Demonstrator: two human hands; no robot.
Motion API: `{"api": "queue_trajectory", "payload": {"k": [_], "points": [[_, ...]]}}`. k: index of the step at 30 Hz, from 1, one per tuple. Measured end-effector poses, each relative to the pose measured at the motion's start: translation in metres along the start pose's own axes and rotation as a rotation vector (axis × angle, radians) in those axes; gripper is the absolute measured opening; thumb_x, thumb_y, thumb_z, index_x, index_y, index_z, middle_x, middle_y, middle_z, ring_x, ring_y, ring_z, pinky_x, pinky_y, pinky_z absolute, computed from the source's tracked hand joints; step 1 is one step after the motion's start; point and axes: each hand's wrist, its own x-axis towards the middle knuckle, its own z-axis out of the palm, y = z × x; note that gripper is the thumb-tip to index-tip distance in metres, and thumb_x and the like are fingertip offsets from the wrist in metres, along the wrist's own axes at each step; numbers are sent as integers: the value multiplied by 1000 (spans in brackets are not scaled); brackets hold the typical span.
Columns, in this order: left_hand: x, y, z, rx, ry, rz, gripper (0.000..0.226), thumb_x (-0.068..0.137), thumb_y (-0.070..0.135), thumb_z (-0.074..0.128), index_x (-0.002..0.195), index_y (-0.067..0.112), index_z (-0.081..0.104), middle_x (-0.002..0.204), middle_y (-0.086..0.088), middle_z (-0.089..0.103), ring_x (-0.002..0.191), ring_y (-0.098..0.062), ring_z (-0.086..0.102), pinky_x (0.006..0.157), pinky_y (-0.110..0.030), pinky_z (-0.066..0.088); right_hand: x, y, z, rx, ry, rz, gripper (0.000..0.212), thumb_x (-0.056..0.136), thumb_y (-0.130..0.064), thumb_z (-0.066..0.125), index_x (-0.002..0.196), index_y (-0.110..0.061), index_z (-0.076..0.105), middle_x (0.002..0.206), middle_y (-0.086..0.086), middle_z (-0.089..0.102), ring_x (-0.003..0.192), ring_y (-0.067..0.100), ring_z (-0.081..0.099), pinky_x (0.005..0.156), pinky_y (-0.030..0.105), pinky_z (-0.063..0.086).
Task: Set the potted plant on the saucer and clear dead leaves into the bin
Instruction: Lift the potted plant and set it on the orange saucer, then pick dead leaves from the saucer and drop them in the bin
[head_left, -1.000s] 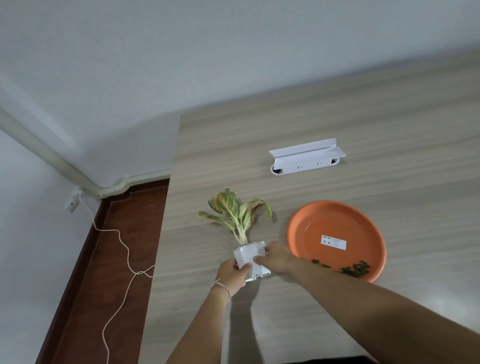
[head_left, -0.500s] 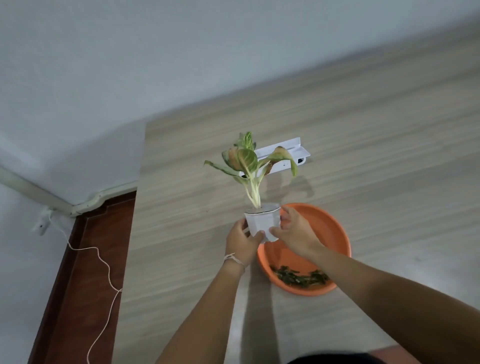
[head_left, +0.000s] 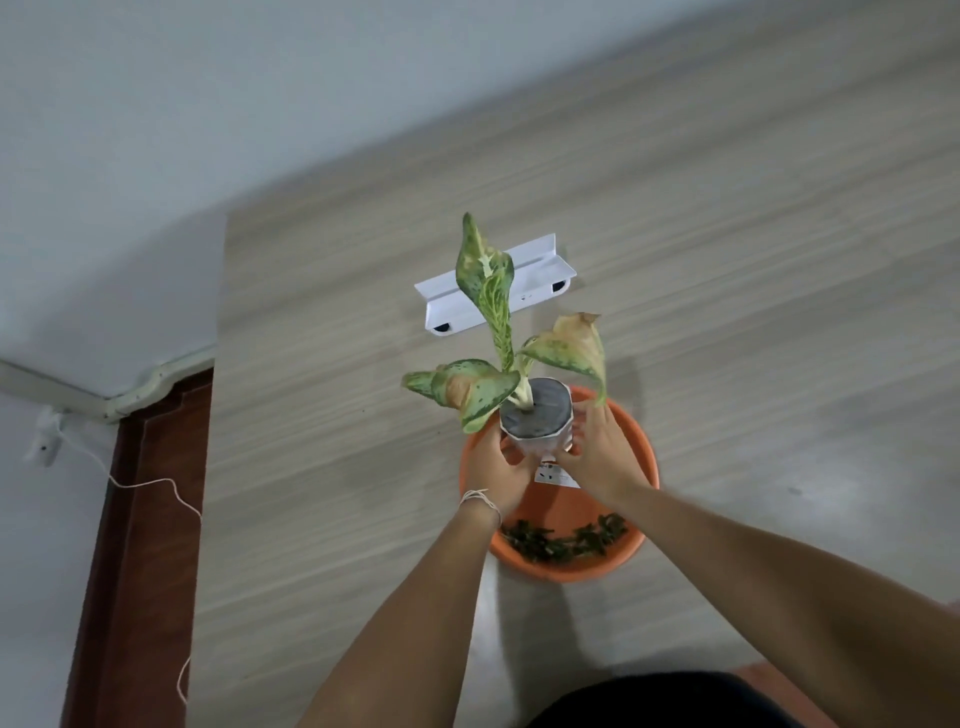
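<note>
White pot (head_left: 537, 423) of potted plant gripped by left hand (head_left: 501, 470) and right hand (head_left: 597, 457) over orange saucer (head_left: 631, 462). Placement step; next, lower it centred.

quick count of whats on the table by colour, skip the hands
white: 2, the plant pot and the folded stand
orange: 1, the saucer
dark green: 1, a heap of leaf bits in the saucer
total: 4

Our left hand (head_left: 500, 467) and right hand (head_left: 597, 460) hide the white pot's (head_left: 537, 434) base. Beneath them, we cannot tell whether it touches the orange saucer (head_left: 636, 467).
</note>
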Motion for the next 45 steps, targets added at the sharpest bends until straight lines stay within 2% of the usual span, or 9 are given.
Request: {"api": "queue_trajectory", "payload": {"k": [3, 6, 8, 10, 14, 20, 37, 41, 45], "points": [[4, -18, 8, 137, -11, -67, 47, 77, 56, 69, 120, 41, 58, 117, 12, 69, 112, -9, 64, 99, -37, 53, 2, 3, 1, -22, 13, -2, 62, 76, -37, 75, 129, -28, 44, 121, -6, 53, 109, 14, 58, 94, 35, 52], [-7, 3, 8, 227, 30, -51, 28, 90, 38, 65, 116, 27, 63, 111, 16, 63, 102, 0, 54, 90, 0, 37, -1, 7, 2, -59, -17, 60, 54, 78, -28, 75, 126, -25, 51, 120, -1, 62, 107, 20, 62, 83, 33, 51], [-7, -8, 7, 314, -11, -58, 28, 94, 27, 64, 121, 30, 55, 106, 21, 55, 95, 7, 50, 82, 6, 30, -4, 8, 1, -6, -30, 80, 61, 78, -26, 74, 133, -30, 47, 123, 0, 61, 108, 21, 61, 84, 34, 51], [-9, -15, 1, 484, -180, -98, 20, 92, 36, 65, 107, 35, 52, 97, 19, 57, 93, 4, 56, 90, -8, 41, -8, 10, 2, -20, -20, 88, 63, 78, -32, 72, 135, -28, 47, 122, 1, 59, 114, 24, 54, 97, 42, 47], [-19, -16, -16, 530, -245, -22, 44, 88, 31, 64, 129, 20, 53, 117, 6, 55, 108, -12, 51, 97, -31, 45, -21, 13, 7, -409, -30, 114, 42, 71, -56, 63, 98, -24, 61, 100, -1, 65, 101, 28, 58, 87, 42, 48], [-36, -7, -19, 947, -601, 130, 38, 77, 26, 70, 114, 17, 64, 115, -11, 65, 105, -32, 62, 85, -35, 51, -41, -7, 29, -647, -542, -94, 43, 70, -55, 65, 101, -26, 66, 102, -2, 68, 97, 24, 64, 80, 36, 51], [-61, -5, -6, 884, -417, 212, 25, 86, 6, 51, 104, 9, 69, 104, -17, 72, 96, -37, 64, 79, -39, 46, -48, -2, 33, -557, -474, -101, 23, 81, -12, 55, 92, -15, 75, 102, 8, 70, 95, 31, 65, 82, 38, 53], [-60, -14, -13, 683, -277, 63, 24, 76, 16, 54, 88, 21, 74, 92, -2, 76, 94, -22, 67, 97, -46, 49, -43, -4, 19, -337, -343, 3, 21, 73, -7, 56, 65, -22, 68, 78, -2, 70, 76, 20, 65, 68, 28, 50], [-61, -15, -20, 403, -7, -154, 35, 76, 18, 69, 110, 8, 73, 72, 18, 71, 73, 3, 67, 84, -21, 56, -39, -12, 4, -174, -252, 26, 21, 75, -4, 63, 67, -19, 75, 63, -5, 72, 52, 7, 68, 50, 21, 53]]}}
